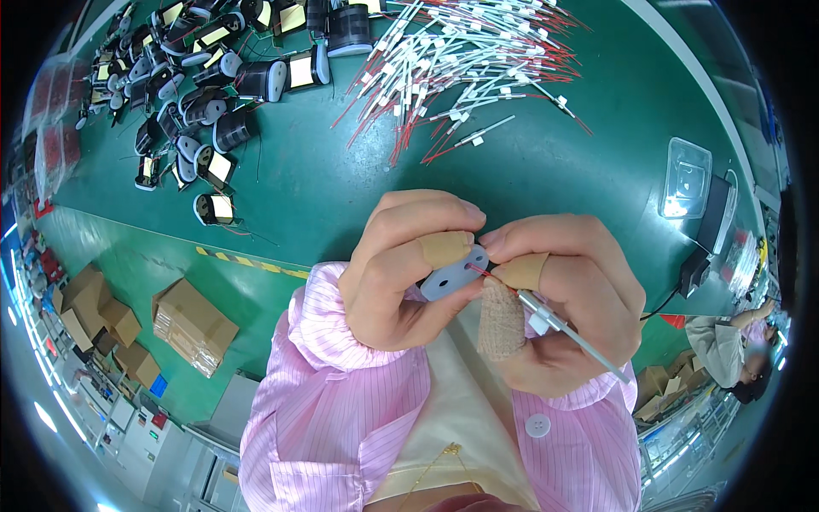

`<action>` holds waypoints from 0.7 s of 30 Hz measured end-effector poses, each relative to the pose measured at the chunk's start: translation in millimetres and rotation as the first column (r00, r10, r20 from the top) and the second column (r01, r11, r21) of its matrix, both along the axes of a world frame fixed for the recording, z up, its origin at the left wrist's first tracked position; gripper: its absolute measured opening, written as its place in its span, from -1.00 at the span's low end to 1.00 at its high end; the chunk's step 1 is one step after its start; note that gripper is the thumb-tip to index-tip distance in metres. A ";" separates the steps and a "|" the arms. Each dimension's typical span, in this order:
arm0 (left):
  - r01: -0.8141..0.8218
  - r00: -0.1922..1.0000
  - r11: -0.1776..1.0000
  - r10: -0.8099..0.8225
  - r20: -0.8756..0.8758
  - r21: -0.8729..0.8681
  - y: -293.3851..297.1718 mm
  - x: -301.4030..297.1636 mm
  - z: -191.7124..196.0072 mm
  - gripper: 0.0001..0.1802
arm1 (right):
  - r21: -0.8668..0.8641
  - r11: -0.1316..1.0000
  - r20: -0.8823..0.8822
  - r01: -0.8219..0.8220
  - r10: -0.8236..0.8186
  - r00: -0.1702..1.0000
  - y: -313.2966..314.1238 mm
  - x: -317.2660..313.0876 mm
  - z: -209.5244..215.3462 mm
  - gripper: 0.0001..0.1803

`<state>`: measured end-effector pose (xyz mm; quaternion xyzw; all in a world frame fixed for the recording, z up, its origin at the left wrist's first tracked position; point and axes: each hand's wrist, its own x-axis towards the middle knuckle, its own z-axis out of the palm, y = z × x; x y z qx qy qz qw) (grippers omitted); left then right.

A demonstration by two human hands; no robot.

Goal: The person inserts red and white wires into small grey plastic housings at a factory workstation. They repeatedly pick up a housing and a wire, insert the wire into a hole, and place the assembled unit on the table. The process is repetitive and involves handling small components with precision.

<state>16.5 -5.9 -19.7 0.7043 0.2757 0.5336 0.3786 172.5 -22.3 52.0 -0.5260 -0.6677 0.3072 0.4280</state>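
My left hand (384, 277) is closed round a small part with a grey oval end cap (445, 280) that has dark holes in it; the rest of the part is hidden by the fingers. My right hand (589, 294) grips a thin lead (572, 328) with a white-and-silver body and a red wire at its end. That red wire reaches the holed face of the end cap, where the fingertips of both hands meet; whether it passes into a hole I cannot tell. Tan tape wraps fingers on both hands.
On the green table (316, 158), black parts with grey caps (260, 81) lie scattered at the far left. A large heap of red-and-white leads (478, 51) lies at the back. A clear plastic tray (687, 179) sits at right. Cardboard boxes (196, 320) stand on the floor; another person (725, 346) is at far right.
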 end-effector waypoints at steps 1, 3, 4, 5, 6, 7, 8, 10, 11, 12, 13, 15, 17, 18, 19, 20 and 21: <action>0.006 1.000 1.000 -0.006 -0.011 -0.003 0.3 -0.8 0.0 -0.61 | 0.002 1.000 0.005 -0.011 0.011 1.000 0.6 0.7 -0.5 -0.87; 0.019 0.999 1.000 -0.020 -0.031 -0.011 1.4 -2.5 1.6 -0.61 | 0.008 1.000 0.015 -0.018 0.017 1.000 1.0 1.0 -0.9 -0.87; 0.015 1.000 1.000 -0.015 -0.017 -0.028 1.4 -2.1 3.1 -0.56 | 0.010 1.000 0.017 -0.013 0.013 1.000 0.9 0.5 -1.0 -0.87; 0.010 1.000 0.999 -0.010 -0.003 -0.045 1.1 -1.3 4.8 -0.50 | 0.012 1.000 0.018 -0.009 0.009 1.000 0.9 0.1 -1.1 -0.88; 0.006 1.000 0.998 -0.006 0.012 -0.062 0.7 -0.7 5.7 -0.45 | 0.015 1.000 0.017 -0.003 0.003 1.000 0.9 -0.7 -1.2 -0.88; 0.006 1.000 0.998 -0.004 0.016 -0.069 0.1 -0.6 5.6 -0.45 | 0.020 1.000 0.019 0.000 0.000 1.000 0.9 -1.3 -1.5 -0.88; 0.004 1.000 0.997 -0.003 0.020 -0.075 -0.6 -0.6 5.5 -0.45 | 0.025 1.000 0.021 0.002 -0.003 1.000 0.8 -1.9 -1.9 -0.88; 0.001 1.000 0.997 0.001 0.022 -0.082 -1.3 -0.5 5.3 -0.46 | 0.037 0.999 0.026 0.002 -0.003 1.000 0.6 -2.4 -3.0 -0.88; -0.001 1.000 0.997 0.003 0.022 -0.083 -1.5 -0.6 5.2 -0.46 | 0.041 0.999 0.028 0.001 -0.002 1.000 0.6 -2.5 -3.2 -0.88; -0.002 1.000 0.996 0.004 0.024 -0.084 -1.6 -0.7 5.1 -0.46 | 0.041 0.999 0.032 0.001 -0.002 0.999 0.7 -2.9 -2.6 -0.88; -0.003 1.000 0.997 0.005 0.026 -0.081 -1.7 -0.7 4.8 -0.46 | 0.056 0.998 0.026 0.005 -0.006 1.000 1.2 -3.5 -3.3 -0.87; -0.005 1.000 0.997 0.007 0.029 -0.073 -1.4 -0.5 4.3 -0.47 | 0.101 0.995 0.005 0.016 -0.016 1.000 3.4 -4.6 -8.3 -0.80; -0.004 1.000 0.998 0.004 0.007 -0.060 0.0 -1.6 5.0 -0.49 | 0.116 0.993 0.005 0.012 -0.012 1.000 4.4 -5.1 -9.5 -0.74; -0.009 1.000 0.999 0.008 -0.008 -0.052 0.3 -2.1 4.9 -0.50 | 0.102 0.995 0.016 -0.007 0.005 1.000 5.1 -4.7 -9.2 -0.74; -0.017 1.000 0.999 0.016 -0.018 -0.047 0.2 -2.2 3.7 -0.50 | 0.084 0.996 0.034 -0.023 0.021 0.999 5.5 -3.9 -9.2 -0.73; -0.026 0.999 0.999 0.025 -0.029 -0.041 -0.1 -2.2 2.0 -0.50 | 0.066 0.997 0.052 -0.040 0.037 0.998 5.9 -3.2 -9.2 -0.73; -0.027 0.999 0.999 0.026 -0.033 -0.036 0.3 -2.2 1.0 -0.51 | 0.042 0.998 0.083 -0.049 0.045 0.996 6.1 -2.2 -8.1 -0.73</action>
